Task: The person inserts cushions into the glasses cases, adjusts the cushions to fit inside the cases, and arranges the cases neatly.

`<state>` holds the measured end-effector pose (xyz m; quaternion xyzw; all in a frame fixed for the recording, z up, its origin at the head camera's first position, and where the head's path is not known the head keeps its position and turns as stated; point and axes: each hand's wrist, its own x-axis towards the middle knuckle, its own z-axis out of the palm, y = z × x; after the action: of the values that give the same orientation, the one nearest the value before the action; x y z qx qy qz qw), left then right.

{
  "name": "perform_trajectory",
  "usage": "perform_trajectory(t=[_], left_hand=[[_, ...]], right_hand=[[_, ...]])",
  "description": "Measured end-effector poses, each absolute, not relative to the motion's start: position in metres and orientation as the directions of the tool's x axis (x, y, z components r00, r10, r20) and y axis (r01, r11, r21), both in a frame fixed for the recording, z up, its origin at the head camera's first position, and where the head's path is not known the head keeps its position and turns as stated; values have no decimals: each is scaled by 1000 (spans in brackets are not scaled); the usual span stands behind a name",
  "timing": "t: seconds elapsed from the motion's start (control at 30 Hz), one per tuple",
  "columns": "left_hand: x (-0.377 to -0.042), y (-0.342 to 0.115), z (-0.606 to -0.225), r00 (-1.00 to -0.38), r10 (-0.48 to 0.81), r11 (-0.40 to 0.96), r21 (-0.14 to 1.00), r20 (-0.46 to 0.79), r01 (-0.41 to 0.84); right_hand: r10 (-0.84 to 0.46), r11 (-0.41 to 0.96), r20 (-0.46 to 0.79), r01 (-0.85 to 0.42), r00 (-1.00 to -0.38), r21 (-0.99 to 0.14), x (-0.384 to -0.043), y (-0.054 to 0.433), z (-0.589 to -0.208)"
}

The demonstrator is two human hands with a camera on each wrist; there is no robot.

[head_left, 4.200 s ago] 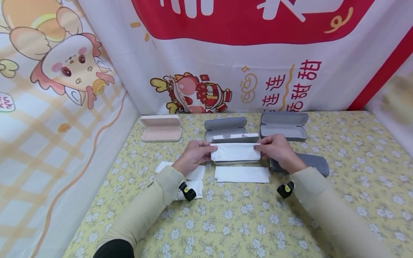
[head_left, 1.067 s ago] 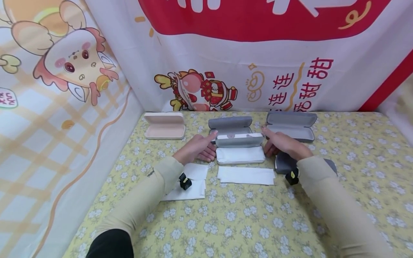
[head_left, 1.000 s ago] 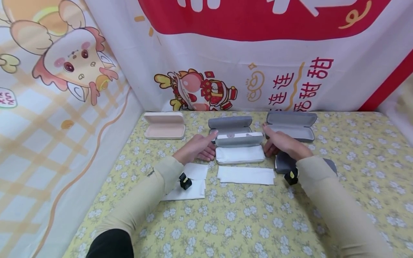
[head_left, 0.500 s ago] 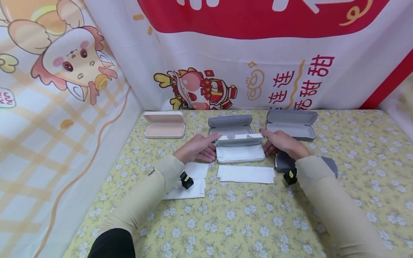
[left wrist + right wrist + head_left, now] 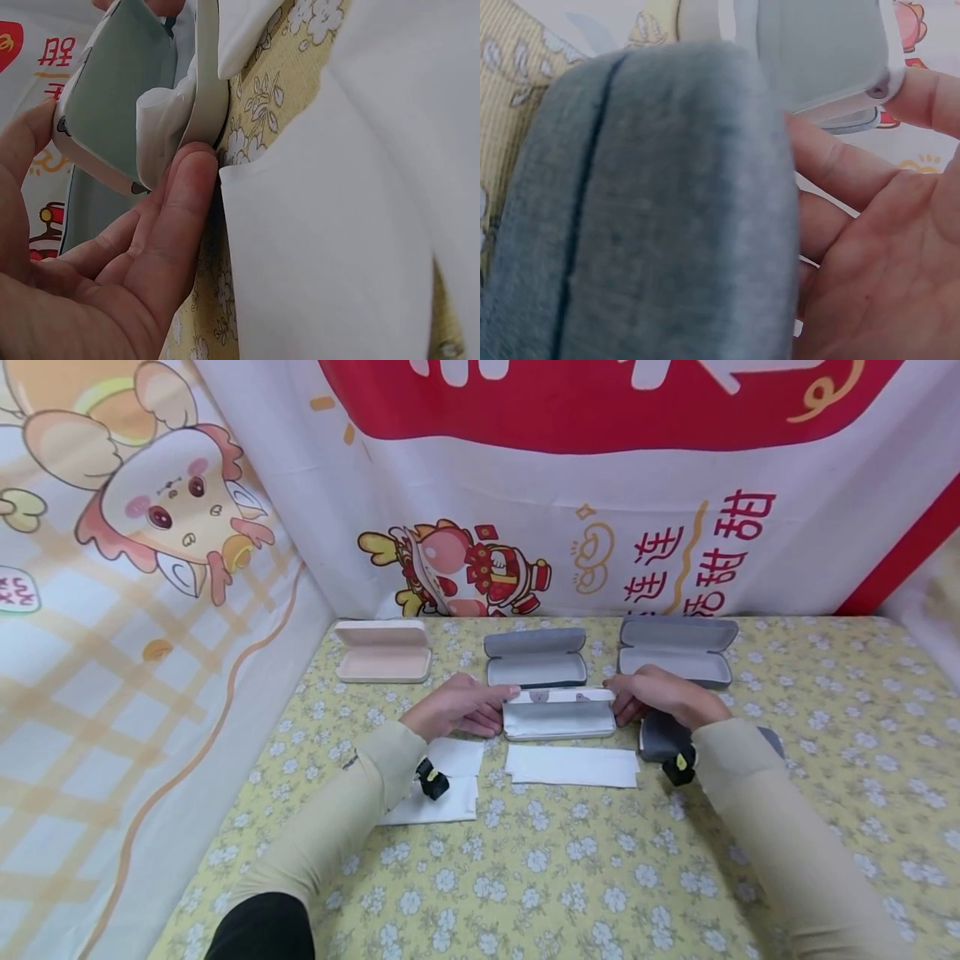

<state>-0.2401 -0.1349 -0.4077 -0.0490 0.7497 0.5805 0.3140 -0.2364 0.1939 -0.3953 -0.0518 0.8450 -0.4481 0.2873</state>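
A glasses case [image 5: 558, 720] with a pale grey-green lining and bear prints on its lid stands at the centre, lid partly lowered. White folded cloth [image 5: 156, 127] lies inside it, seen in the left wrist view. My left hand [image 5: 459, 706] holds the case's left end, thumb on the lid's edge and fingertips against the base. At the other end, my right hand [image 5: 658, 695] has its thumb at the lid's corner and its fingers beside the base. In the right wrist view a closed grey case [image 5: 652, 210] hides some of those fingers.
Open cases stand behind: a peach one [image 5: 384, 667], a grey one [image 5: 536, 668] and a larger grey one [image 5: 673, 665]. A folded white cloth [image 5: 572, 767] lies in front. More white cloths [image 5: 442, 806] lie under my left wrist. The table has a floral cloth [image 5: 540, 877].
The white cloth, earlier stretched between both hands over the case, now lies in it. My hands moved to the case's ends, and the lid has tilted forward and down.
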Motion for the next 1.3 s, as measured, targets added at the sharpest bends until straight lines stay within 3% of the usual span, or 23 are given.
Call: perform_trajectory(t=[0.23,0.57,1.3], left_hand=[[-239,-137,-413,-808,331,376,854,-487,-360],[-236,-138,-409,-819,320,384,855,-477,-348],[-216,-140,-397,-845,365,482,856,-391,-188]], right_hand=[[-348,667,-418,91,-839,-739,-235,191,-398],[-288,687,-407,109,-867,-719,-230,194,-398],[-254,690,-166,-58,-953,-722,-198,196,-374]])
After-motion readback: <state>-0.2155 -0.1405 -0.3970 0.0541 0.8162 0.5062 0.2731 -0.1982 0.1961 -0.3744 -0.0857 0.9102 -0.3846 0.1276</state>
